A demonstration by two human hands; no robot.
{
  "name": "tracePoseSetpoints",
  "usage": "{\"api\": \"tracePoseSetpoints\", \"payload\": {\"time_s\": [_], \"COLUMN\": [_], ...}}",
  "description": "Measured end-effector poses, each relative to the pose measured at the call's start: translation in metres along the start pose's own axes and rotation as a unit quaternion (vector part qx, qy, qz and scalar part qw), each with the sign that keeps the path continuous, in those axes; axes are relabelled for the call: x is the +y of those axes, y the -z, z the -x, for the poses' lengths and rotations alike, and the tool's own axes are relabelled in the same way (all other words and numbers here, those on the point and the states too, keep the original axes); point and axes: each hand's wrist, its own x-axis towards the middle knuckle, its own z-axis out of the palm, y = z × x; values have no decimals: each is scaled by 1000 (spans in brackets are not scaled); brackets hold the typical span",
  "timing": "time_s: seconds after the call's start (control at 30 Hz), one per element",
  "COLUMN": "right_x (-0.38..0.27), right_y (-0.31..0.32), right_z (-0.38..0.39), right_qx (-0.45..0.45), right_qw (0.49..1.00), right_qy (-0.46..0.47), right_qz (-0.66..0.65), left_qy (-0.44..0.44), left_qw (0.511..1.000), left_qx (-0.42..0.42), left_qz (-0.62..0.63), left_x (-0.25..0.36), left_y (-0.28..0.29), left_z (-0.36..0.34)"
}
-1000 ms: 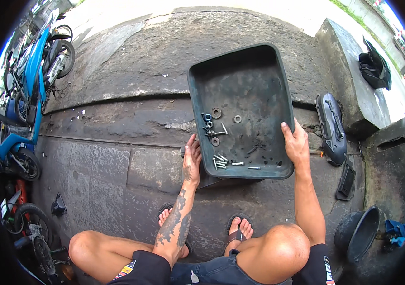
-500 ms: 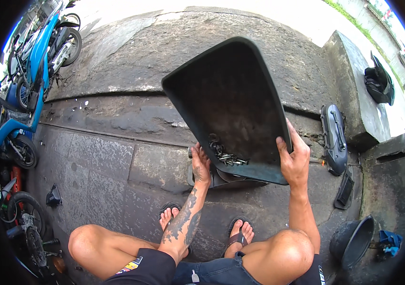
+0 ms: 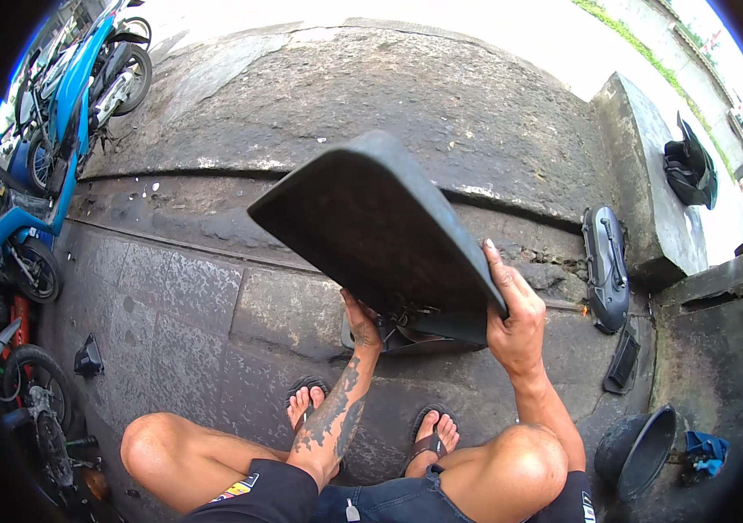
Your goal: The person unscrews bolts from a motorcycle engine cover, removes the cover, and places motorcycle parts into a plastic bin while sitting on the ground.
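A large dark tray (image 3: 363, 205) is held steeply tilted in front of me, its far end raised and its near edge low. Several metal bolts (image 3: 408, 314) lie bunched at that low edge, partly in shadow. My right hand (image 3: 515, 324) grips the tray's right side, with the thumb along the rim. At the lower left corner, my left hand (image 3: 361, 322) is closed against the tray; some of its fingers are hidden. Under the low edge sits a dark, curved object (image 3: 428, 344), mostly covered by the tray, so its kind is unclear.
A long black plastic cover (image 3: 607, 270) and a smaller black part (image 3: 622, 359) lie at right, near a concrete block (image 3: 637, 174) bearing a helmet (image 3: 689, 166). A black bucket (image 3: 637, 453) stands lower right. Motorcycles (image 3: 62, 131) line the left, with a small black piece (image 3: 89, 356) nearby.
The tray has tipped further and come lower and to the left, so its inside shows less. The bolts have slid closer to the low edge. Both hands stay on the tray.
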Motion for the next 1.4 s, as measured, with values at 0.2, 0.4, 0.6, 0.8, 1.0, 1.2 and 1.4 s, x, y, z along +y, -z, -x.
{"api": "tracePoseSetpoints", "payload": {"time_s": [0.2,0.4,0.6,0.8,1.0,1.2,1.4], "right_x": [5,5,4,6,7,12,16], "right_y": [-1,-2,1,-1,1,1,5], "right_z": [3,9,9,10,11,13,15], "right_qx": [22,15,15,3,32,41,50], "right_qw": [1000,1000,999,998,998,996,995], "right_qy": [17,25,40,63,53,73,86], "right_qz": [3,11,17,6,15,17,16], "left_qy": [-38,-58,-22,-41,-28,-27,5], "left_qw": [999,998,997,998,993,998,986], "left_qx": [-20,22,-8,19,1,16,-67], "left_qz": [15,-26,-80,-50,-114,-49,-152], "left_x": [-6,-5,-7,-8,-18,-18,-14], "left_y": [5,-6,12,6,21,5,28], "left_z": [1,3,2,1,-7,-4,-6]}}
